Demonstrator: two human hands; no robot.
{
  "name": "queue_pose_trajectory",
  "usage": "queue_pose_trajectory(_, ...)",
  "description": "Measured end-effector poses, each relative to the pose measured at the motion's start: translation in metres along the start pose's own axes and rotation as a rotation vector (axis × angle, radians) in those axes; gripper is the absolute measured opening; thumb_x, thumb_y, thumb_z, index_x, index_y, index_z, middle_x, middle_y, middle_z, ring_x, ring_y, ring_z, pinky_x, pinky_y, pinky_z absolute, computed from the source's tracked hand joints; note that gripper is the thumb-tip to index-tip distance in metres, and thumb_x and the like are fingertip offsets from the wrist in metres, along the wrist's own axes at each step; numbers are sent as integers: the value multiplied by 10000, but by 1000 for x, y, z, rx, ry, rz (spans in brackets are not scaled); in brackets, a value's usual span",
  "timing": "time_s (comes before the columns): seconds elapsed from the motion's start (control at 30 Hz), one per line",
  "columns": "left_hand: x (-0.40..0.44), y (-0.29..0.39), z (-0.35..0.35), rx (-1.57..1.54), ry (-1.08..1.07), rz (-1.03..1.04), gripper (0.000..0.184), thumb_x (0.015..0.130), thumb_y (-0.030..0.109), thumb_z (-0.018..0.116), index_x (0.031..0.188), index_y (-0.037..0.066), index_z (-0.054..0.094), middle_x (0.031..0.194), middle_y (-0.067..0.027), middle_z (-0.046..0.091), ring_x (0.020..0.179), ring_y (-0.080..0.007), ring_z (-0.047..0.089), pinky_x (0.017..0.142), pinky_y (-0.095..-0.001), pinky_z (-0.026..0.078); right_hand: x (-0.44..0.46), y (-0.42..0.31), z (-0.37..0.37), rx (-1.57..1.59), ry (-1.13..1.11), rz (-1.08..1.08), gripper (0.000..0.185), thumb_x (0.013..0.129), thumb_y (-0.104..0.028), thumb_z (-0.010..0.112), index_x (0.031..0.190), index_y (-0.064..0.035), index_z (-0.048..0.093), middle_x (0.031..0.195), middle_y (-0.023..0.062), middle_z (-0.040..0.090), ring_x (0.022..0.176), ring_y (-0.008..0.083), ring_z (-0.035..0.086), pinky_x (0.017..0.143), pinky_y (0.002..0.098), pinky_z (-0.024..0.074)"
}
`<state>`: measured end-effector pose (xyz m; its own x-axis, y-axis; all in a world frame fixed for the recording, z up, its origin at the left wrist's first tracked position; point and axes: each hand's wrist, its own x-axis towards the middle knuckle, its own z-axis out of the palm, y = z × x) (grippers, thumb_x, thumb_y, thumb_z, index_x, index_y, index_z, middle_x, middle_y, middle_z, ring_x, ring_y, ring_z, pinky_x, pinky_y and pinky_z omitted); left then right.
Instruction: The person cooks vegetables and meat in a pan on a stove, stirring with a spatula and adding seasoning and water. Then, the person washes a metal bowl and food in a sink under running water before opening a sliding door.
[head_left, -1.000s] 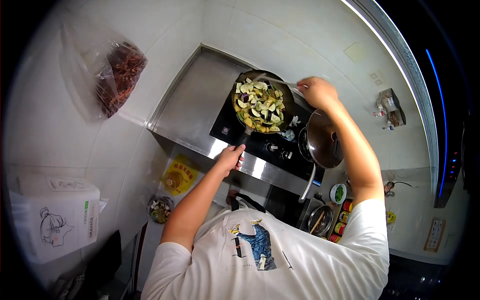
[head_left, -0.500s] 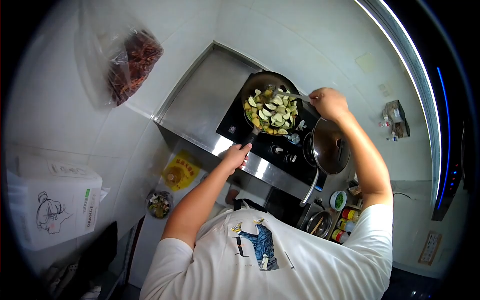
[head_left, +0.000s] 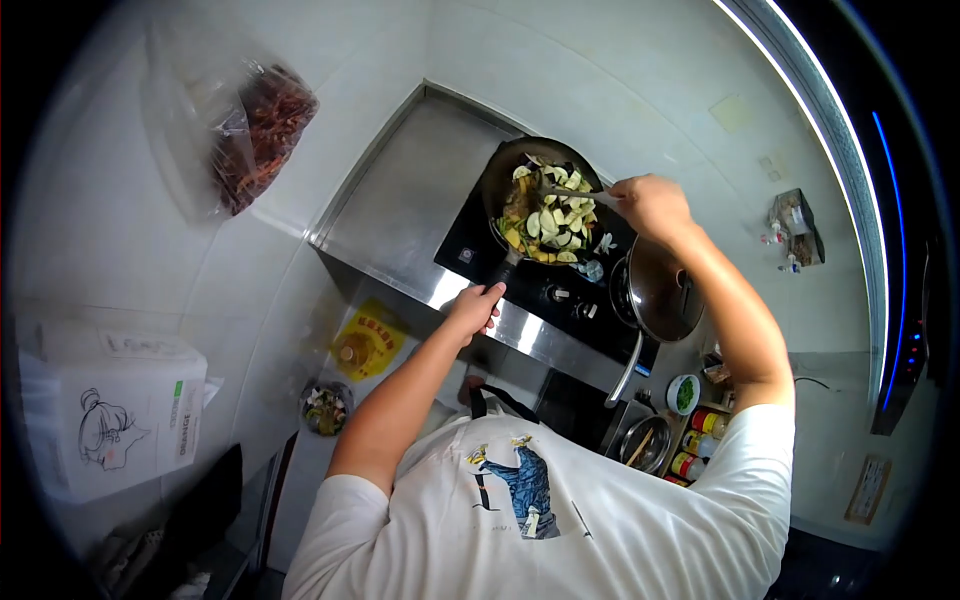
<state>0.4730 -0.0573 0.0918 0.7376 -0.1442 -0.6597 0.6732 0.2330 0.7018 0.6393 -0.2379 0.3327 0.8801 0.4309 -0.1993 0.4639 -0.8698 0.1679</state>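
Observation:
My left hand [head_left: 475, 312] is closed round the dark handle of a wok [head_left: 497, 170] on the stove. Sliced vegetables [head_left: 562, 225], pale pieces with dark skin among yellow chunks and green strips, fill the pan. From the right, my right hand [head_left: 652, 208] grips the end of a spatula [head_left: 582, 193] that reaches over the far rim. Its blade sits in the food at the upper left and is partly hidden there.
Right of the wok stands a second pan with a glass lid [head_left: 662, 295], its metal handle pointing toward me. A bowl of chopped greens [head_left: 683, 394], a steel bowl [head_left: 645, 445] and several seasoning bottles [head_left: 700, 445] crowd the right counter. A plastic bag [head_left: 265, 135] hangs at upper left.
The spatula's blade has shifted slightly down and left in the wok, and the slices are rearranged, with browner food exposed at the left. My left hand keeps its hold on the handle.

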Motion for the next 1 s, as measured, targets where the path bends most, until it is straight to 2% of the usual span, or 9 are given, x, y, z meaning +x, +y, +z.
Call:
queue_pose_trajectory(0.03,0,0,0,-2,-6,4,350,890,395,552,878,46,564,679,-17,535,479,-90,478,385,-220,355,-5,-1,-7,6,-3,6,188,789,-193,595,953,-193,685,860,82,662,865,269,620,710,383,499)
queue_pose_trajectory(0.13,-1,2,2,4,-18,6,357,889,399,551,871,42,558,682,-20,535,478,-95,477,385,-222,354,-10,-9,-14,7,146,-278,197,769,-161,590,934,-196,692,839,85,659,815,271,622,678,384,498)
queue_pose_trajectory(0.23,-1,5,1,8,-10,6,357,889,400,550,877,44,557,695,-25,537,486,-99,476,388,-227,356,-6,-22,5,-40,-20,-366,211,766,-96,544,904,-167,688,828,85,657,788,292,625,672,377,509)
queue_pose_trajectory(0.33,-2,2,2,24,-3,-26,354,892,400,546,890,46,560,708,-30,539,500,-100,478,395,-232,360,-4,-11,40,-235,-83,-300,252,756,-61,522,919,-161,687,833,97,657,821,287,631,695,379,509)
queue_pose_trajectory(0.43,2,2,0,32,-23,-12,356,894,399,541,893,44,560,712,-34,539,513,-104,484,407,-230,368,-20,15,33,-118,-46,-173,310,766,-61,512,994,-186,682,840,88,661,843,275,630,722,379,501)
queue_pose_trajectory(0.53,1,3,0,20,-13,-27,357,893,402,543,890,46,560,712,-37,540,514,-109,487,415,-235,377,-50,42,35,77,155,-51,228,793,-153,569,989,-136,684,893,112,667,867,287,621,746,389,493)
queue_pose_trajectory(0.67,-2,8,1,17,-25,-63,363,891,414,545,898,51,558,721,-40,543,518,-114,493,424,-239,391,-91,57,32,230,175,82,250,798,-199,599,1018,-106,673,927,124,665,885,284,622,773,371,489)
queue_pose_trajectory(0.77,0,8,0,9,-43,-76,365,889,422,546,907,58,552,731,-42,546,523,-118,500,435,-243,408,-117,62,29,582,10,361,310,796,-233,621,1070,-91,654,977,140,660,917,260,630,816,313,471)
queue_pose_trajectory(1.0,0,7,-1,29,-42,-79,362,892,419,544,922,58,538,727,-36,546,508,-106,500,425,-228,419,-147,62,16,598,-107,370,307,798,-229,622,1055,-64,652,981,163,650,904,284,626,813,332,474)
